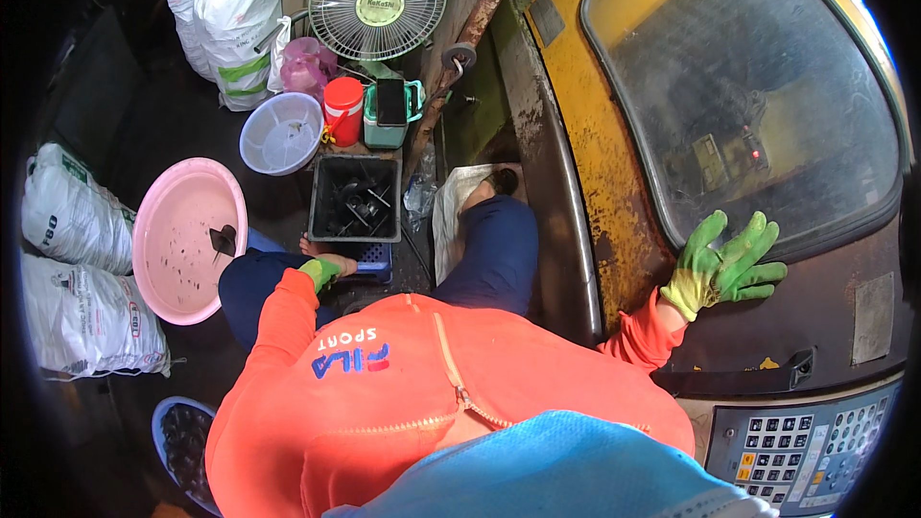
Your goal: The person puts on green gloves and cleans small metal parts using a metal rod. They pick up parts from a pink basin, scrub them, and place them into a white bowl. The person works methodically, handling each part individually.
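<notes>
My right hand [726, 271], in a green and yellow work glove, lies with fingers spread against the yellow and dark machine door [825, 302], just under its window [748, 105]. Nothing is in it. My left hand [320, 273], gloved alike, is low by my left knee, beside a bare foot. Its fingers are mostly hidden, so I cannot make out their pose. Ahead of it stands a black crate [317, 221] with dark plastic parts [363, 203] inside, above a blue plastic basket [376, 259]. Left of my knee, a pink basin [177, 216] holds a dark piece [223, 240] and small crumbs.
A control panel with keys [815, 451] sits at the lower right. Farther ahead are a fan [379, 5], a red jug [342, 110], a green container [386, 134] and a pale basin [281, 134]. White sacks [91, 312] line the left; a blue tub [163, 412] holds dark parts.
</notes>
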A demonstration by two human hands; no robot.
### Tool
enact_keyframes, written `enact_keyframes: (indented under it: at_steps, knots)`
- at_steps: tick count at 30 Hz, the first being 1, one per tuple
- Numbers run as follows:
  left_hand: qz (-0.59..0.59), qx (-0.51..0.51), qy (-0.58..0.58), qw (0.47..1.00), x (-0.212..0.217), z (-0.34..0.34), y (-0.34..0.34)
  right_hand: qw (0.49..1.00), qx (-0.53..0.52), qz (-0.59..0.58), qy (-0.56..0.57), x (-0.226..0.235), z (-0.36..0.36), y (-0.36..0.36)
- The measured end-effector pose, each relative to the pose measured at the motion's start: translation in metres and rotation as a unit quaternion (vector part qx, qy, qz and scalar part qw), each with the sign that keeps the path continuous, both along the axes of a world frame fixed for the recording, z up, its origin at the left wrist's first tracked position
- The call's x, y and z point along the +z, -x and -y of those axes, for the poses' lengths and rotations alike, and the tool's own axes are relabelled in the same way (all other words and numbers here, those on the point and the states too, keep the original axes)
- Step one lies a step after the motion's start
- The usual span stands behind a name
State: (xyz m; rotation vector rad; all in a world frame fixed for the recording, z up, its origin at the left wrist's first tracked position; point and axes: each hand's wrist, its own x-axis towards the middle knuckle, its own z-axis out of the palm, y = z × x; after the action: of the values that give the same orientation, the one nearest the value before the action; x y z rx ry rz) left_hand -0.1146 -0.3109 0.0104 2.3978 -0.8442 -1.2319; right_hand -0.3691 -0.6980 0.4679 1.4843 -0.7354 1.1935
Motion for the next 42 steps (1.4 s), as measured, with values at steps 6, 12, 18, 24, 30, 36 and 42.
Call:
enact_keyframes:
  at_steps: [6,12,18,24,30,36,42]
  knots:
    - [0.0,-0.002,0.003,1.0,0.0,0.001,0.002,1.0,0.012,0.001,0.009,-0.001,0.002,-0.003]
    - [0.0,0.007,0.018,1.0,0.009,0.006,0.005,1.0,0.005,0.0,0.03,-0.006,0.007,-0.003]
    - [0.074,0.103,0.193,0.973,0.066,-0.02,0.02,0.998,0.048,-0.013,0.04,0.002,0.006,-0.007]
    - [-0.386,0.409,0.577,0.592,0.099,-0.043,0.029,0.899,0.436,0.02,0.048,-0.03,-0.022,-0.045]
    - [-0.275,0.376,0.467,0.751,0.08,-0.011,0.02,0.462,0.611,-0.087,-0.637,-0.159,-0.06,-0.162]
    - [-0.345,0.386,0.304,0.8,0.088,0.001,0.025,0.06,0.446,0.044,-0.892,-0.287,-0.042,-0.331]
    - [-0.342,0.387,0.282,0.808,0.08,0.005,0.021,0.192,0.39,0.165,-0.885,-0.348,-0.04,-0.459]
